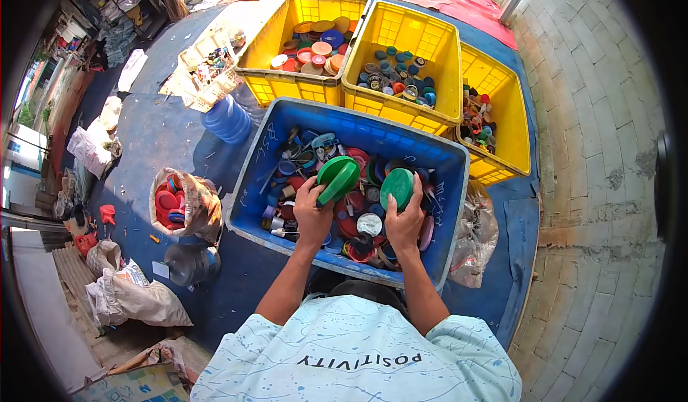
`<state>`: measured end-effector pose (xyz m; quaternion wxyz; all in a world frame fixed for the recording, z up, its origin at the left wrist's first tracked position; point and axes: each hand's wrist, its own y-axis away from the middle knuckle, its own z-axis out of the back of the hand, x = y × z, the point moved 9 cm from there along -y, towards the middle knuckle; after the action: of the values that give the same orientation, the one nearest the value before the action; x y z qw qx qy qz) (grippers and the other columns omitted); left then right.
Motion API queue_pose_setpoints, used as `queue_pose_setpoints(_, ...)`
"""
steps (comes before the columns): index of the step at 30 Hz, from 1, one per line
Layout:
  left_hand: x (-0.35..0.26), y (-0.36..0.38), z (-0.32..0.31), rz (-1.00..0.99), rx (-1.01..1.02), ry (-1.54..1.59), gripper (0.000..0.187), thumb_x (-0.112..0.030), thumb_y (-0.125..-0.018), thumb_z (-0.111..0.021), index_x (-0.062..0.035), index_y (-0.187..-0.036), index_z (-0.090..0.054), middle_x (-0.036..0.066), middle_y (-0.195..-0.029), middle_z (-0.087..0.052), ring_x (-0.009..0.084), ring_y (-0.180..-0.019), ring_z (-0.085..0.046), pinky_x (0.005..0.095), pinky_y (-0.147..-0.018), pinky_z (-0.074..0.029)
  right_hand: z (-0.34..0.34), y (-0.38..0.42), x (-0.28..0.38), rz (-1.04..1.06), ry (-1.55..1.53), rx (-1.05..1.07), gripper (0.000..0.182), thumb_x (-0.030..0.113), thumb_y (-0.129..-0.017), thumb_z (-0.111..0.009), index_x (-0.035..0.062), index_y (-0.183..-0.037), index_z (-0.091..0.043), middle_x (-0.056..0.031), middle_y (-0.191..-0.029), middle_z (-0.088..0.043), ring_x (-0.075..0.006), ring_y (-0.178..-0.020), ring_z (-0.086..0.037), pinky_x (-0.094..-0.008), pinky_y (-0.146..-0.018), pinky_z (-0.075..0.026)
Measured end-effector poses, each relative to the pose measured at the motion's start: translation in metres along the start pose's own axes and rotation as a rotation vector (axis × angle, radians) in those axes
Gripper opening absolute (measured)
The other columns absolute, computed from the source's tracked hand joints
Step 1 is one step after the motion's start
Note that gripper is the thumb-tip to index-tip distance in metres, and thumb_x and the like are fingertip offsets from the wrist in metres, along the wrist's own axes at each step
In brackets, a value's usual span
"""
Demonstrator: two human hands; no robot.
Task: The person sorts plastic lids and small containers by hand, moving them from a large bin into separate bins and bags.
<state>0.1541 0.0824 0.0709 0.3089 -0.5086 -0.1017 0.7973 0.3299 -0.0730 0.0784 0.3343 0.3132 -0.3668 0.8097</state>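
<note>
Over the blue crate (247, 208), my left hand (313, 214) is closed on green plastic lids (340, 175); at least two seem stacked, one tilted against the other. My right hand (405, 221) grips another round green lid (397, 187) by its edge, thumb on the near side. Beneath both hands, the crate holds a jumble of mixed plastic caps and lids, among them a white cap (369, 224) and a red lid (347, 226). Parts of the pile are hidden by my hands and the lids.
Beyond the crate stand yellow crates with sorted caps: left (287, 87), middle (401, 112) and right (502, 165). A sack of red lids (204, 219) and a blue water jug (226, 120) are to the left. A block wall (595, 187) runs along the right.
</note>
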Motion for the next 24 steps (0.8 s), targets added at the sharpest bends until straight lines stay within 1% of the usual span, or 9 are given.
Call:
queue_pose_setpoints(1, 0.008, 0.002, -0.002, 0.072, -0.007, 0.057, 0.020, -0.004, -0.079, -0.069, 0.0036, -0.097, -0.064, 0.014, -0.106, -0.064, 0.0283, -0.086, -0.064, 0.0378, -0.073, -0.051, 0.001, 0.002, -0.012, -0.089, -0.052, 0.003, 0.065, 0.008, -0.085, -0.063, 0.0069, -0.141, -0.031, -0.0147, -0.092, -0.062, -0.0269, -0.080, -0.064, -0.0364, -0.071, -0.050)
queue_pose_setpoints(2, 0.028, 0.009, -0.011, 0.309, 0.021, 0.294, 0.018, -0.011, -0.085, -0.068, 0.0014, -0.098, -0.066, 0.009, -0.100, -0.067, 0.0194, -0.078, -0.065, 0.0332, -0.066, -0.052, 0.003, 0.004, -0.023, -0.177, -0.104, 0.006, 0.068, 0.009, -0.085, -0.064, 0.0059, -0.142, -0.028, -0.0134, -0.092, -0.063, -0.0234, -0.079, -0.064, -0.0341, -0.072, -0.050)
queue_pose_setpoints(5, 0.066, 0.047, -0.038, 0.967, 0.018, 0.849, 0.015, -0.007, -0.087, -0.065, 0.0001, -0.099, -0.065, 0.008, -0.094, -0.068, 0.0166, -0.080, -0.066, 0.0317, -0.070, -0.056, 0.004, 0.008, -0.044, -0.376, -0.290, 0.051, 0.073, 0.013, -0.086, -0.066, 0.0054, -0.143, -0.022, -0.0102, -0.088, -0.061, -0.0158, -0.079, -0.061, -0.0287, -0.071, -0.049)
queue_pose_setpoints(6, 0.065, 0.053, -0.041, 1.019, 0.024, 0.888, 0.015, -0.008, -0.087, -0.065, -0.0012, -0.100, -0.064, 0.009, -0.091, -0.068, 0.0163, -0.077, -0.067, 0.0321, -0.068, -0.058, 0.009, 0.006, -0.042, -0.392, -0.311, 0.035, 0.071, 0.012, -0.085, -0.067, 0.0033, -0.142, -0.025, -0.0110, -0.090, -0.061, -0.0153, -0.079, -0.060, -0.0287, -0.069, -0.049)
queue_pose_setpoints(11, 0.047, 0.072, -0.049, 1.134, 0.049, 1.012, 0.017, -0.013, -0.086, -0.068, -0.0041, -0.100, -0.063, 0.005, -0.095, -0.065, 0.0147, -0.083, -0.064, 0.0323, -0.067, -0.057, 0.006, 0.022, -0.086, -0.482, -0.564, -0.006, 0.062, 0.011, -0.087, -0.064, 0.0023, -0.138, -0.029, -0.0099, -0.092, -0.061, -0.0133, -0.078, -0.060, -0.0245, -0.065, -0.048)
queue_pose_setpoints(18, 0.032, 0.093, -0.055, 1.189, 0.095, 1.057, 0.019, -0.014, -0.087, -0.066, -0.0061, -0.104, -0.061, 0.006, -0.095, -0.065, 0.0163, -0.082, -0.064, 0.0357, -0.067, -0.057, 0.013, 0.030, -0.094, -0.682, -0.829, -0.013, 0.050, 0.011, -0.089, -0.062, 0.0009, -0.131, -0.035, -0.0101, -0.101, -0.062, -0.0116, -0.081, -0.061, -0.0220, -0.062, -0.049)
queue_pose_setpoints(21, 0.028, 0.100, -0.040, 1.205, 0.047, 1.005, 0.020, -0.015, -0.086, -0.067, -0.0067, -0.104, -0.061, 0.006, -0.095, -0.065, 0.0162, -0.081, -0.064, 0.0348, -0.066, -0.057, -0.006, 0.037, -0.096, -0.769, -1.057, 0.079, 0.043, 0.013, -0.089, -0.062, 0.0022, -0.125, -0.041, -0.0083, -0.101, -0.062, -0.0126, -0.082, -0.062, -0.0234, -0.063, -0.049)
queue_pose_setpoints(23, 0.027, 0.105, -0.021, 1.177, -0.045, 1.003, 0.023, -0.016, -0.084, -0.069, -0.0053, -0.103, -0.060, 0.005, -0.091, -0.064, 0.0160, -0.077, -0.064, 0.0331, -0.063, -0.057, -0.023, 0.043, -0.094, -0.814, -1.109, 0.192, 0.038, 0.012, -0.091, -0.060, 0.0013, -0.121, -0.040, -0.0119, -0.104, -0.061, -0.0209, -0.092, -0.064, -0.0363, -0.076, -0.056)
queue_pose_setpoints(24, 0.028, 0.109, -0.013, 1.174, -0.068, 1.001, 0.023, -0.016, -0.084, -0.069, -0.0054, -0.103, -0.060, 0.005, -0.090, -0.064, 0.0158, -0.077, -0.064, 0.0328, -0.063, -0.057, -0.025, 0.044, -0.082, -0.837, -1.136, 0.200, 0.034, 0.012, -0.091, -0.060, 0.0031, -0.119, -0.043, -0.0106, -0.103, -0.061, -0.0193, -0.087, -0.064, -0.0341, -0.070, -0.055)
